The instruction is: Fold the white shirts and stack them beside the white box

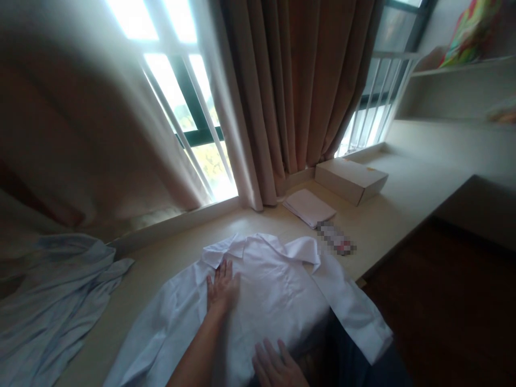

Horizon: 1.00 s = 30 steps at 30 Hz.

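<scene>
A white long-sleeved shirt (274, 279) lies spread over the pale ledge, its collar toward the window and one sleeve hanging over the front edge at the right. My left hand (223, 285) rests flat on the shirt just below the collar, fingers stretched out and slightly apart. Lower down, my right hand (278, 365) lies on the shirt near its bottom part, fingers extended and a little blurred. Neither hand grips the cloth. The lower end of the shirt runs out of view or is hidden by my hand and lap.
On the ledge (427, 177) stand a white box (350, 180), a folded pale cloth (309, 207) and a small blurred-out item (336, 238). A crumpled light-blue garment (60, 301) lies at the left. Brown curtains (306, 80) hang before barred windows. Shelves (463, 70) are at the right.
</scene>
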Tool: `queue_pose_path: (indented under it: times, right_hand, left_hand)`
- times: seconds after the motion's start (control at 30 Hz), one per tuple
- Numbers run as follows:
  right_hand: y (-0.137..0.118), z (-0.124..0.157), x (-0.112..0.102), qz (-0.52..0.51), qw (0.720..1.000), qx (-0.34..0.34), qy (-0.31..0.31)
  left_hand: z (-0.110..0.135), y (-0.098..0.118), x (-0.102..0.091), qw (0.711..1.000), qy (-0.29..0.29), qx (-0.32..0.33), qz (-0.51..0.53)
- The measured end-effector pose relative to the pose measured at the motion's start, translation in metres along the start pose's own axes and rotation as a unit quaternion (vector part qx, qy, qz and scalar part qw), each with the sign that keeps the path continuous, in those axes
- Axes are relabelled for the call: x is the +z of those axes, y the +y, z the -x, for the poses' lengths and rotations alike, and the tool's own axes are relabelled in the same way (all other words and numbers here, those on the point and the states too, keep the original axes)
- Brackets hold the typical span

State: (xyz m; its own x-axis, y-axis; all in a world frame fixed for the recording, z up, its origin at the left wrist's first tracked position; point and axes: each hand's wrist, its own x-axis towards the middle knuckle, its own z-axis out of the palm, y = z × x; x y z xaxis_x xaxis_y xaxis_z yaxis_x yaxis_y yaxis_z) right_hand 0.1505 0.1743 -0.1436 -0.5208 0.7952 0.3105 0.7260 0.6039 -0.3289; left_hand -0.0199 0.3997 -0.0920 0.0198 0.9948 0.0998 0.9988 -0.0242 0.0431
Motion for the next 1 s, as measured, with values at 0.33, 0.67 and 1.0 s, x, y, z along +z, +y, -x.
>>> queue_pose_path:
  times: [0.33,0.67,1.0]
  right_hand:
    - [0.063,-0.089,-0.081,-0.02,0.993,0.117,-0.005]
    - [0.167,-0.06,-0.092,0.07,0.968,0.239,-0.022]
    - [0.177,-0.057,-0.085,0.114,0.96,0.255,-0.012]
  left_hand:
    - [0.075,0.048,0.002,0.967,0.029,0.25,-0.03]
    - [0.087,0.058,-0.004,0.986,-0.003,0.164,-0.005]
    - [0.089,0.058,-0.002,0.987,0.012,0.157,0.018]
